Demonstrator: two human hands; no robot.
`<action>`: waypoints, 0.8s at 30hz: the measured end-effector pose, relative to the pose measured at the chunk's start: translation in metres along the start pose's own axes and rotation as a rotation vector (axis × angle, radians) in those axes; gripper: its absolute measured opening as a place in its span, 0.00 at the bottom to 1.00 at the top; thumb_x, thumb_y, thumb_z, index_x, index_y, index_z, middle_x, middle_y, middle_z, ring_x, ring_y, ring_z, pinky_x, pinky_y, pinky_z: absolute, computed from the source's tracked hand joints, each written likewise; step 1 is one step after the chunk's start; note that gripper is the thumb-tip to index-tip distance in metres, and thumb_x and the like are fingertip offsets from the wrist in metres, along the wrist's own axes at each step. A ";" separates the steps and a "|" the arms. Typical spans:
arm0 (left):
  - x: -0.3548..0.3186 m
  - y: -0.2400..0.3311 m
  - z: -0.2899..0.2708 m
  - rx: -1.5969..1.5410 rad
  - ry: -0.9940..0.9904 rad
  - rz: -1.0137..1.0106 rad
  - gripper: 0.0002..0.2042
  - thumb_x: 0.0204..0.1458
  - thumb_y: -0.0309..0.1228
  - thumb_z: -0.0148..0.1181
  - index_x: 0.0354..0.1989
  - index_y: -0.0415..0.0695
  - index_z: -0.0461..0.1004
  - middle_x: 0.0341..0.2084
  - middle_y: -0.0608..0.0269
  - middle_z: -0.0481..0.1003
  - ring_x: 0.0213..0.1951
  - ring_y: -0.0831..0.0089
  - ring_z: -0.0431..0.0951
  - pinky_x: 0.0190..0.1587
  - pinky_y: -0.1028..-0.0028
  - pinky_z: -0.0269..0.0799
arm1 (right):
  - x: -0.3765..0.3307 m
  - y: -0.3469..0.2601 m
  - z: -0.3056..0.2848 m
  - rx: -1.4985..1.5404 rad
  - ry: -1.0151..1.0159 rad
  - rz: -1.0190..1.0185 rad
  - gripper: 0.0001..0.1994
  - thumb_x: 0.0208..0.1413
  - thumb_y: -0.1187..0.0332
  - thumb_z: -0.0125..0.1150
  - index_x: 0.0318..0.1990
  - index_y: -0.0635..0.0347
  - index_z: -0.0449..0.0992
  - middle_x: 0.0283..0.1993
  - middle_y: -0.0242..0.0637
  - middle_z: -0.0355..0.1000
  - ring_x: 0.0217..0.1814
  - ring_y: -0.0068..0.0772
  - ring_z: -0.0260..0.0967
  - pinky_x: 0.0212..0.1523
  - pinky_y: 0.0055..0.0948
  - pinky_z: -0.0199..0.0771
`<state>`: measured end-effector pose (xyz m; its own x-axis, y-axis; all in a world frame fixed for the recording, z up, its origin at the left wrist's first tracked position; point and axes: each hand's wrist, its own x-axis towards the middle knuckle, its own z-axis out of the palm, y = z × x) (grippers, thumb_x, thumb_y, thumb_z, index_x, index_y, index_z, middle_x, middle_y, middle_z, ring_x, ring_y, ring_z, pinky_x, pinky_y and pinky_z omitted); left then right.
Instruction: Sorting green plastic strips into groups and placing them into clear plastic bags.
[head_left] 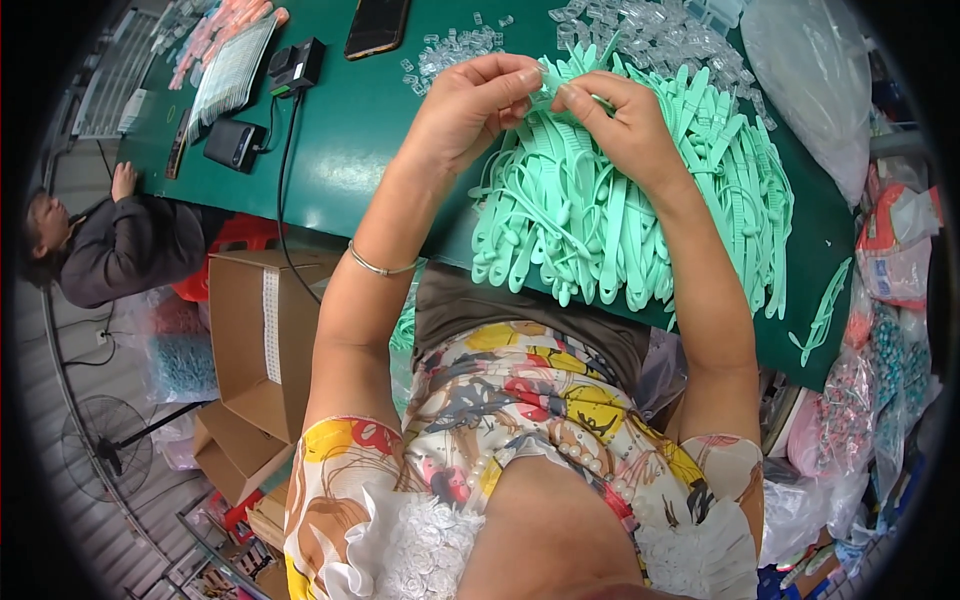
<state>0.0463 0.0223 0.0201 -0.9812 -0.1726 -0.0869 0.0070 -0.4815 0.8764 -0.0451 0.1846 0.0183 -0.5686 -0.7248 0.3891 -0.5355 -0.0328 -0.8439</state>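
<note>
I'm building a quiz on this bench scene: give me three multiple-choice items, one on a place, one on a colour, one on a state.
1. Where does the phone lie?
A. far edge of the table
B. on the lap
C. in the cardboard box

2. What colour are the heaped straps?
A. red
B. mint green
C. black

3. What are the hands doing?
A. resting flat
B. pinching one strap together
C. holding the phone

Key: 1 A, it lies on the green table top; 2 B, the heap is mint; 3 B, left hand and right hand meet on a strap.
</note>
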 end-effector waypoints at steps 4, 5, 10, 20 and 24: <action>0.000 0.001 0.005 0.218 -0.030 -0.008 0.08 0.49 0.31 0.59 0.34 0.39 0.74 0.21 0.69 0.70 0.23 0.83 0.66 0.23 0.84 0.60 | -0.001 0.002 0.001 -0.002 -0.009 0.008 0.09 0.50 0.66 0.58 0.31 0.64 0.76 0.28 0.36 0.73 0.29 0.25 0.68 0.31 0.23 0.67; 0.001 0.001 0.003 0.185 -0.015 -0.034 0.08 0.50 0.32 0.59 0.32 0.40 0.74 0.20 0.70 0.70 0.22 0.83 0.65 0.23 0.84 0.59 | -0.001 0.002 0.001 0.011 -0.001 0.009 0.08 0.49 0.67 0.60 0.32 0.63 0.76 0.28 0.35 0.73 0.29 0.24 0.68 0.30 0.23 0.67; 0.002 -0.001 0.010 0.296 0.027 0.002 0.10 0.50 0.35 0.59 0.26 0.40 0.73 0.17 0.72 0.67 0.21 0.85 0.63 0.22 0.85 0.56 | 0.001 -0.008 0.007 -0.033 0.102 0.030 0.10 0.44 0.67 0.65 0.33 0.62 0.75 0.28 0.32 0.73 0.29 0.19 0.68 0.26 0.20 0.66; 0.009 -0.014 0.015 0.211 0.177 0.147 0.12 0.47 0.36 0.62 0.20 0.41 0.72 0.14 0.73 0.65 0.17 0.86 0.56 0.19 0.83 0.49 | -0.001 -0.005 0.004 -0.150 0.215 0.014 0.08 0.39 0.69 0.65 0.25 0.62 0.74 0.19 0.30 0.70 0.22 0.16 0.63 0.24 0.18 0.64; 0.014 -0.008 0.001 0.126 0.263 0.187 0.13 0.47 0.36 0.62 0.18 0.41 0.71 0.14 0.73 0.64 0.17 0.86 0.58 0.19 0.83 0.50 | -0.002 -0.010 0.002 -0.157 0.165 0.160 0.08 0.39 0.70 0.65 0.26 0.62 0.73 0.21 0.28 0.69 0.21 0.16 0.61 0.24 0.18 0.63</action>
<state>0.0319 0.0242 0.0122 -0.8818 -0.4710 -0.0242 0.1419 -0.3139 0.9388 -0.0375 0.1846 0.0255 -0.7410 -0.5896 0.3214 -0.5136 0.1893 -0.8369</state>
